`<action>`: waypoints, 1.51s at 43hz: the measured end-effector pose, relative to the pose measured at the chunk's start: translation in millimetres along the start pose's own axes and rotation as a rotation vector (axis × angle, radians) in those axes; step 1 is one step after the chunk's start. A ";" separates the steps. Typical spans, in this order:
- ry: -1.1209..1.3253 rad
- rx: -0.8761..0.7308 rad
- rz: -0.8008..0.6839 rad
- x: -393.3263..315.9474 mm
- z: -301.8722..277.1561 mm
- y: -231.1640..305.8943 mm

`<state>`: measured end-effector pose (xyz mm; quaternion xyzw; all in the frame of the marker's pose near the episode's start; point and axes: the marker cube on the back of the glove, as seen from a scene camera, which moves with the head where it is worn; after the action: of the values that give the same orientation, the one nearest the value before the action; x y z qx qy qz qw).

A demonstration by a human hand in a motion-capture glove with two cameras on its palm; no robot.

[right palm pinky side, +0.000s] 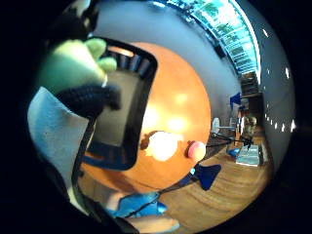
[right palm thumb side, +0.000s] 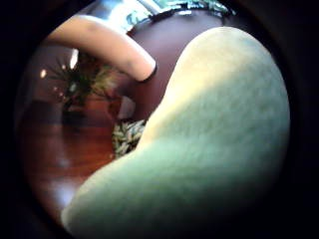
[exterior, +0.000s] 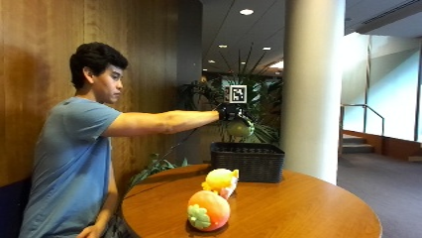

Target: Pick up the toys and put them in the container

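Above the container: I see the right hand (exterior: 230,113) at the end of an outstretched arm, directly over the black basket.
Fingers: curled around the green plush toy (exterior: 239,128); in the little finger side palm view one gloved finger (right palm pinky side: 90,100) crosses the toy's body.
Green plush toy: held in the air, apart from the basket rim; it fills most of the thumb side palm view (right palm thumb side: 199,164).
Container (exterior: 248,161): a dark woven basket standing on the round wooden counter (exterior: 310,213), at the 12 o'clock edge as I read the outside view.
Yellow plush toy (exterior: 221,180): on the counter near its centre, just at 6 o'clock of the basket.
Orange plush toy (exterior: 209,210): on the counter at 6 o'clock of the yellow toy, close beside it.
Other hand: I see it bare and lowered beside the seated person.
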<state>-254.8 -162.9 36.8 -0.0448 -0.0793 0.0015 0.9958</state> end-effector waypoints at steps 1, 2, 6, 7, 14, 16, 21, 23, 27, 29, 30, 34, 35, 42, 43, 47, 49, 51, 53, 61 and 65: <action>0.020 -0.015 -0.009 3.6 3.0 0.6; 0.032 -0.027 -0.022 6.6 5.6 1.1; -0.026 -0.046 -0.110 7.0 9.4 3.6; -0.038 -0.048 -0.138 6.8 9.4 4.8; -0.074 -0.018 -0.111 9.5 5.6 4.3; -0.014 -0.017 -0.025 19.1 5.8 2.2; 0.045 -0.010 -0.001 33.9 -0.5 6.0; -0.008 0.004 0.003 31.0 -6.7 7.4; 0.009 0.027 -0.006 37.0 -16.0 13.6; 0.080 0.022 -0.022 40.8 -18.9 18.5; 0.115 0.017 -0.031 37.1 -19.6 19.7; 0.226 -0.001 -0.067 10.3 -24.2 22.7; 0.236 -0.001 -0.063 9.9 -27.3 25.0; 0.230 -0.002 -0.039 54.5 -55.6 55.6; 0.235 0.002 -0.026 63.4 -59.8 59.9; 0.276 0.028 0.049 90.1 -73.2 72.2; 0.264 0.040 0.062 100.5 -79.3 77.8; 0.201 0.056 0.113 107.6 -85.4 81.0; 0.156 0.069 0.143 116.2 -89.9 84.8; 0.238 0.055 0.161 155.6 -96.4 104.7; 0.264 0.055 0.176 180.5 -98.5 117.6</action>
<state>-60.6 -52.7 -42.0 -0.0243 0.0564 0.0850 0.9945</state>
